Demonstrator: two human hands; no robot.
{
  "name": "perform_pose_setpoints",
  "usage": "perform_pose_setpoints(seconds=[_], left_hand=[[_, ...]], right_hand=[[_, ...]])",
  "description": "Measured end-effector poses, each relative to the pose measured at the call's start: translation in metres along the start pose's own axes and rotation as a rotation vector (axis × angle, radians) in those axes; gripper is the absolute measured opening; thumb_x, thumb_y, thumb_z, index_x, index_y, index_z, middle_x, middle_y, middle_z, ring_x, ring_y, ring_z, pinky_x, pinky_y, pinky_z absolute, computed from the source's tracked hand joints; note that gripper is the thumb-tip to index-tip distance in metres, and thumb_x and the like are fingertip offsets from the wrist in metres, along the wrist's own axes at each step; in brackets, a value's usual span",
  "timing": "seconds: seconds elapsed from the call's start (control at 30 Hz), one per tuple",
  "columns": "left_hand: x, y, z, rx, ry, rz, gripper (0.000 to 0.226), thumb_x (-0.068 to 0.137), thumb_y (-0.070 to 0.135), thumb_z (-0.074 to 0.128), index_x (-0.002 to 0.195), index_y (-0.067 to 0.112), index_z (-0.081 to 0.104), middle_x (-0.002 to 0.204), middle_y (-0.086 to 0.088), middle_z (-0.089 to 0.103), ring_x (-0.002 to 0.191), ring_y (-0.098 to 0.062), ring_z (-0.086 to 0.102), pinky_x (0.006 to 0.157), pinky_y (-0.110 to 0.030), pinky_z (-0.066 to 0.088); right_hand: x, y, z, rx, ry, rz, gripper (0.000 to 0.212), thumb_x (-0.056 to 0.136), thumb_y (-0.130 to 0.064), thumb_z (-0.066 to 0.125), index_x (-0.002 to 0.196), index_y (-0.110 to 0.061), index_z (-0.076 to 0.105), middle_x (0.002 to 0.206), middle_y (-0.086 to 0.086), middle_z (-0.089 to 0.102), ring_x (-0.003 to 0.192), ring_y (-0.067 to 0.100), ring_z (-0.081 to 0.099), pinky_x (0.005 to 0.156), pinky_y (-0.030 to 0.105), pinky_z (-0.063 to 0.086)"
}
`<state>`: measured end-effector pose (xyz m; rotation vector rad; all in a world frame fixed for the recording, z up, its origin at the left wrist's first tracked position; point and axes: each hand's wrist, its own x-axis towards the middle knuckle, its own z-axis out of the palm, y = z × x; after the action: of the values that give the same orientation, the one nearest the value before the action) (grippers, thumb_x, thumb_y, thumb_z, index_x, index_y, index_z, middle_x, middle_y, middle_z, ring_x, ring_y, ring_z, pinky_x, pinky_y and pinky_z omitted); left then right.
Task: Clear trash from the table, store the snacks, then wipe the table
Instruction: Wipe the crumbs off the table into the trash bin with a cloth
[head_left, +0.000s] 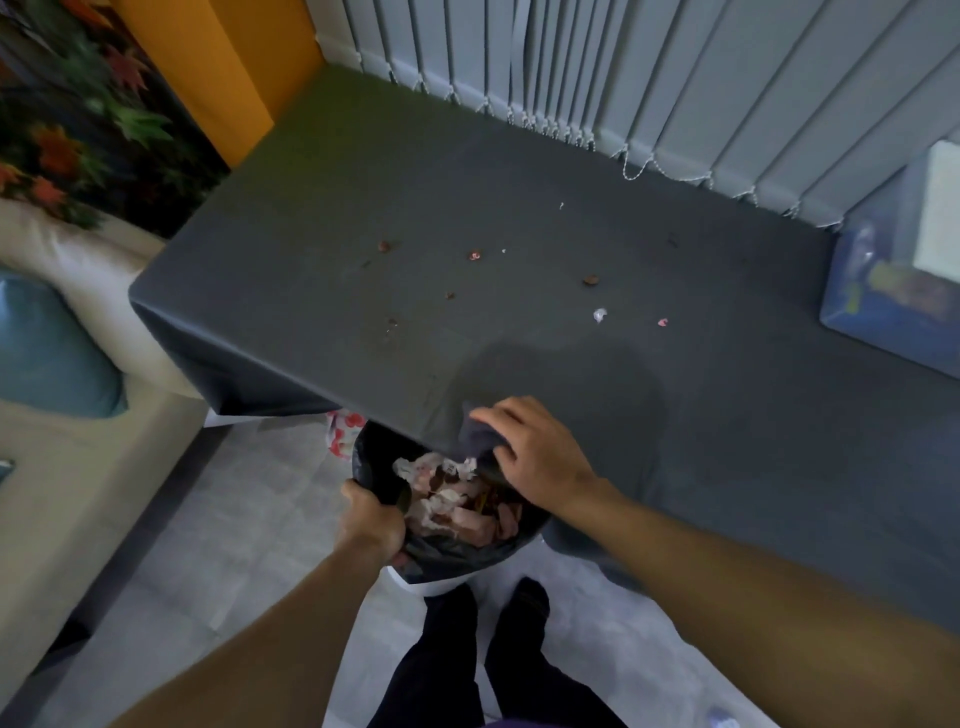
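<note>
A table (519, 171) under a dark grey cloth fills the middle of the head view. Several small crumbs and scraps lie on it, among them a white scrap (599, 315) and a pink one (662, 322). My right hand (530, 452) presses a dark grey rag (475, 431) at the table's front edge, right above the bin. A white trash bin with a black liner (441, 551) stands below that edge, full of wrappers and paper. My left hand (371, 519) grips the liner's rim on the bin's left side.
A blue box (893, 291) with a white item on top sits at the table's right end. Grey vertical blinds (675, 78) hang behind the table. A cream sofa with a teal cushion (52, 348) stands to the left. My legs (488, 665) are on the tiled floor by the bin.
</note>
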<state>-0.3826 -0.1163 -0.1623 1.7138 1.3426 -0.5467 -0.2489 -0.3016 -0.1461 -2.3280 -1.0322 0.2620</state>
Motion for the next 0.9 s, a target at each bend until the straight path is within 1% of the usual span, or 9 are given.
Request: perform_pose_setpoints(seconds=[0.1, 0.2, 0.33, 0.43, 0.5, 0.63, 0.7, 0.77, 0.9], left_hand=[[0.003, 0.005, -0.002, 0.007, 0.000, -0.002, 0.034, 0.094, 0.016, 0.052, 0.115, 0.019, 0.025, 0.106, -0.019, 0.051, 0.096, -0.047, 0.061, 0.080, -0.060, 0.058], [0.009, 0.010, -0.004, 0.014, -0.006, 0.008, 0.034, 0.095, 0.016, 0.051, 0.117, 0.018, 0.025, 0.106, -0.019, 0.051, 0.095, -0.047, 0.061, 0.075, -0.059, 0.060], [0.025, 0.011, -0.012, 0.032, -0.022, 0.043, 0.034, 0.090, 0.004, 0.049, 0.115, 0.015, 0.029, 0.106, -0.017, 0.053, 0.093, -0.046, 0.063, 0.075, -0.059, 0.059], [0.031, 0.014, -0.016, 0.021, -0.034, 0.063, 0.032, 0.090, -0.002, 0.044, 0.115, 0.014, 0.031, 0.103, -0.016, 0.053, 0.090, -0.047, 0.063, 0.062, -0.060, 0.060], [0.034, 0.016, -0.018, 0.006, -0.033, 0.069, 0.031, 0.090, -0.003, 0.044, 0.114, 0.012, 0.032, 0.101, -0.016, 0.052, 0.090, -0.048, 0.063, 0.058, -0.060, 0.060], [0.039, 0.020, -0.020, 0.010, -0.037, 0.073, 0.030, 0.089, -0.004, 0.043, 0.113, 0.011, 0.034, 0.100, -0.016, 0.053, 0.091, -0.046, 0.062, 0.066, -0.062, 0.059], [0.042, 0.021, -0.020, 0.005, -0.047, 0.066, 0.030, 0.089, -0.005, 0.042, 0.113, 0.011, 0.034, 0.101, -0.015, 0.053, 0.092, -0.045, 0.061, 0.067, -0.062, 0.059], [0.046, 0.020, -0.019, -0.008, -0.063, 0.059, 0.031, 0.087, -0.005, 0.041, 0.113, 0.012, 0.034, 0.103, -0.016, 0.052, 0.094, -0.045, 0.061, 0.066, -0.063, 0.059], [0.046, 0.020, -0.018, -0.020, -0.062, 0.036, 0.034, 0.086, -0.006, 0.039, 0.113, 0.014, 0.034, 0.106, -0.016, 0.053, 0.095, -0.045, 0.060, 0.067, -0.063, 0.059]], right_hand=[[0.005, 0.011, -0.009, -0.046, 0.071, 0.102, 0.045, 0.087, -0.009, 0.057, 0.131, -0.017, 0.059, 0.111, 0.003, 0.052, 0.106, 0.026, 0.049, 0.077, 0.036, 0.051], [0.005, 0.027, -0.013, -0.056, 0.151, 0.197, 0.043, 0.086, -0.008, 0.060, 0.129, -0.015, 0.060, 0.113, 0.005, 0.051, 0.107, 0.027, 0.049, 0.085, 0.037, 0.050], [0.005, 0.052, -0.021, -0.006, 0.416, 0.533, 0.042, 0.087, -0.004, 0.059, 0.128, -0.013, 0.059, 0.117, 0.010, 0.051, 0.112, 0.029, 0.047, 0.096, 0.036, 0.044], [0.008, 0.079, -0.031, -0.036, 0.635, 0.752, 0.041, 0.086, -0.004, 0.061, 0.127, -0.007, 0.060, 0.115, 0.020, 0.052, 0.109, 0.038, 0.049, 0.098, 0.035, 0.037], [0.012, 0.099, -0.041, -0.028, 0.790, 0.929, 0.040, 0.087, -0.008, 0.060, 0.127, -0.004, 0.060, 0.114, 0.027, 0.052, 0.107, 0.044, 0.049, 0.097, 0.041, 0.037], [0.021, 0.135, -0.068, -0.109, 1.002, 1.249, 0.046, 0.095, -0.025, 0.054, 0.137, -0.005, 0.052, 0.123, 0.026, 0.050, 0.113, 0.046, 0.047, 0.097, 0.049, 0.037], [0.029, 0.152, -0.082, -0.096, 0.954, 1.381, 0.051, 0.099, -0.029, 0.050, 0.146, -0.010, 0.044, 0.134, 0.022, 0.045, 0.121, 0.043, 0.043, 0.102, 0.048, 0.034], [0.041, 0.165, -0.092, -0.084, 0.821, 1.397, 0.053, 0.100, -0.032, 0.049, 0.149, -0.014, 0.039, 0.140, 0.019, 0.041, 0.126, 0.041, 0.039, 0.105, 0.047, 0.034], [0.069, 0.166, -0.084, -0.105, 0.559, 1.084, 0.046, 0.099, -0.030, 0.051, 0.142, -0.014, 0.049, 0.135, 0.022, 0.045, 0.121, 0.044, 0.039, 0.106, 0.043, 0.033]])
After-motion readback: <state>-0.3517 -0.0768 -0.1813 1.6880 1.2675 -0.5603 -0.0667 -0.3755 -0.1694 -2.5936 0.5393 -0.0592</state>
